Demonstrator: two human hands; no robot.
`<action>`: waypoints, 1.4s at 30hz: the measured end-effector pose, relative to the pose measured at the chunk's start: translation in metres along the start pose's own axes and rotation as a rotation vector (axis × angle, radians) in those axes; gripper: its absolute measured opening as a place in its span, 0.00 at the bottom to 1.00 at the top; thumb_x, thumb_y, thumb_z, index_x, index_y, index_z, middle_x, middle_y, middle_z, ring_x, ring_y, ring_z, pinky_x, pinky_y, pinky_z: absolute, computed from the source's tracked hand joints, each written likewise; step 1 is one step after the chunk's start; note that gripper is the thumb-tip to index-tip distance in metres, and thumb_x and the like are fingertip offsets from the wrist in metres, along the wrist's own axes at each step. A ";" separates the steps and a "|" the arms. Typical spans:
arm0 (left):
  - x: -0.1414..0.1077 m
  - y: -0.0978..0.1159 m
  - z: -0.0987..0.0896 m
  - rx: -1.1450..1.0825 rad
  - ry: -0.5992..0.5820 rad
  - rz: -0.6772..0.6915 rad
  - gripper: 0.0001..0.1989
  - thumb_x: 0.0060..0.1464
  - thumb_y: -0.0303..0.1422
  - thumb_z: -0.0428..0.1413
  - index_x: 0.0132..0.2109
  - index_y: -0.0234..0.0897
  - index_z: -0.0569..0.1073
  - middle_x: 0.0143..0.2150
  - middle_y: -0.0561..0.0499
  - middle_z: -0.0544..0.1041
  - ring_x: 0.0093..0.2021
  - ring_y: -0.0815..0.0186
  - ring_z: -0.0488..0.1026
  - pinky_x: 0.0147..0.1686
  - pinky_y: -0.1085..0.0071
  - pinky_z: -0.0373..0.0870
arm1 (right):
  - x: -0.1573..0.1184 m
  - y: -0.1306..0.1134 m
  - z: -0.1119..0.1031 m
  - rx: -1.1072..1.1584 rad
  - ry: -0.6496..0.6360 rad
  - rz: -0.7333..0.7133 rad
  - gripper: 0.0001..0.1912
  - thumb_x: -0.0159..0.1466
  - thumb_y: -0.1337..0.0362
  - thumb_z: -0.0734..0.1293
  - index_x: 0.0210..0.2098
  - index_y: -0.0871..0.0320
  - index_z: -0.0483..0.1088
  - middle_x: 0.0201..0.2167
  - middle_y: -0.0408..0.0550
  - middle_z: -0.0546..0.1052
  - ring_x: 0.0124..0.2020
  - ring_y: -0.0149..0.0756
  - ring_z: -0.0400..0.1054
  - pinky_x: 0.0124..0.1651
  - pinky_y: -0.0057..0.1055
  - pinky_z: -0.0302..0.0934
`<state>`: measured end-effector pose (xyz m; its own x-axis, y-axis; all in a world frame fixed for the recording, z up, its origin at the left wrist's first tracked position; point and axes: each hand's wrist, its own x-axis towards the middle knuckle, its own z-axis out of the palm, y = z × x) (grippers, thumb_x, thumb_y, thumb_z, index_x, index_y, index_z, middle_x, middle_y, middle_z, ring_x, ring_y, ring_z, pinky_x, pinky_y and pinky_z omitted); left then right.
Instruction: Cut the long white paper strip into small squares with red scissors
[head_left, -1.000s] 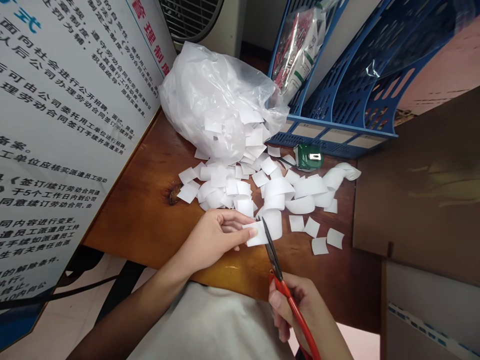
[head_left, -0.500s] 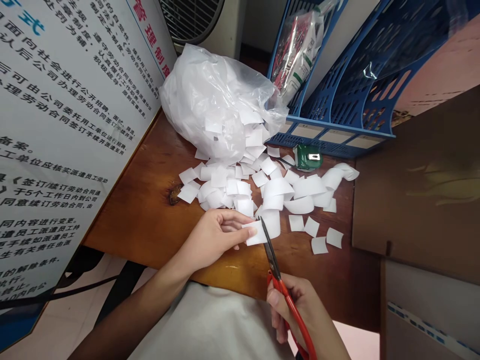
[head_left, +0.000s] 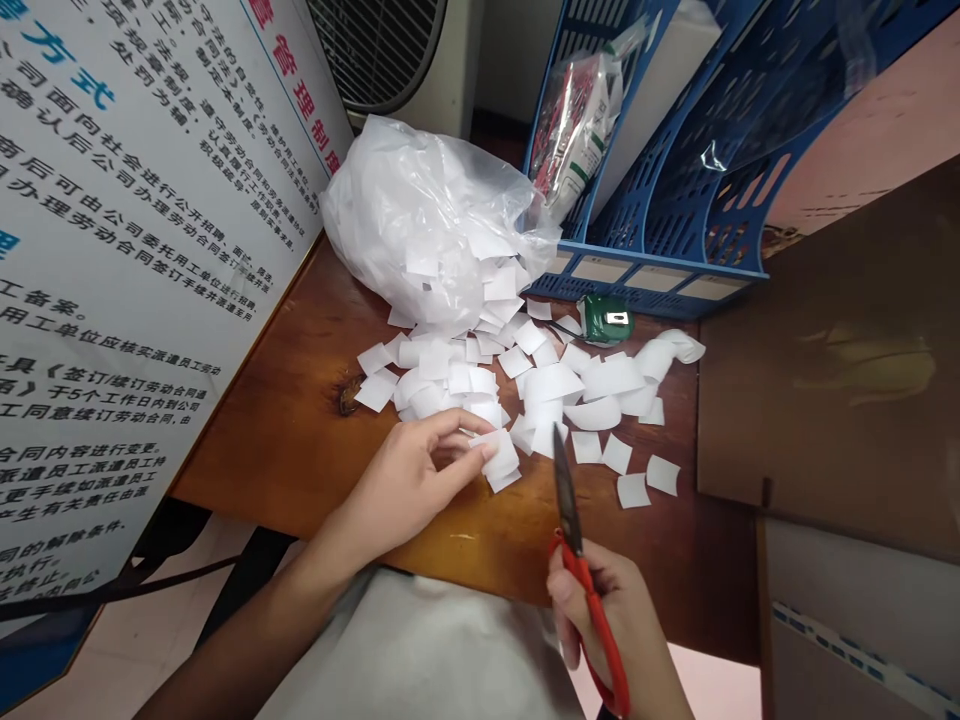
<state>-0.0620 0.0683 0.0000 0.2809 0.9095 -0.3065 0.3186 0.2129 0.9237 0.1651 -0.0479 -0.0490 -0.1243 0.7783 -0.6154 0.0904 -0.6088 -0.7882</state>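
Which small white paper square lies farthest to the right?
The square nearest the brown panel, right of the scissors in the right hand; every other small square lies further left.

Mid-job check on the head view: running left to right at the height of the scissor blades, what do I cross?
Notice board with Chinese text → left hand → white paper squares in its fingers → red-handled scissors → loose white squares on the table → brown panel.

Red-handled scissors, dark blades closed, tips pointing away, small white paper pieces, overlapping, left of the blades
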 end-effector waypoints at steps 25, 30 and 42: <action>0.049 0.022 0.043 -0.066 -0.222 0.085 0.14 0.61 0.41 0.60 0.41 0.32 0.75 0.39 0.44 0.80 0.39 0.61 0.78 0.39 0.67 0.73 | 0.032 -0.013 0.027 0.334 0.437 -0.269 0.27 0.61 0.41 0.71 0.26 0.59 0.65 0.15 0.43 0.69 0.12 0.27 0.59 0.17 0.24 0.53; 0.041 0.025 0.038 -0.125 -0.181 0.102 0.13 0.60 0.40 0.62 0.39 0.32 0.76 0.45 0.43 0.78 0.44 0.62 0.77 0.43 0.68 0.71 | 0.043 -0.020 0.033 0.361 0.446 -0.278 0.33 0.64 0.37 0.66 0.31 0.65 0.76 0.12 0.47 0.68 0.13 0.31 0.61 0.17 0.25 0.54; 0.054 0.055 0.057 0.422 -0.178 0.337 0.07 0.59 0.37 0.60 0.39 0.40 0.81 0.56 0.47 0.75 0.52 0.56 0.76 0.51 0.63 0.70 | 0.027 -0.010 0.028 0.401 0.643 -0.455 0.25 0.67 0.46 0.67 0.25 0.60 0.66 0.19 0.44 0.69 0.16 0.27 0.61 0.21 0.26 0.56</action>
<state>0.0224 0.1086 0.0210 0.5661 0.8206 -0.0786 0.5092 -0.2730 0.8162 0.1335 -0.0251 -0.0570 0.5269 0.8204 -0.2220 -0.2012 -0.1334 -0.9704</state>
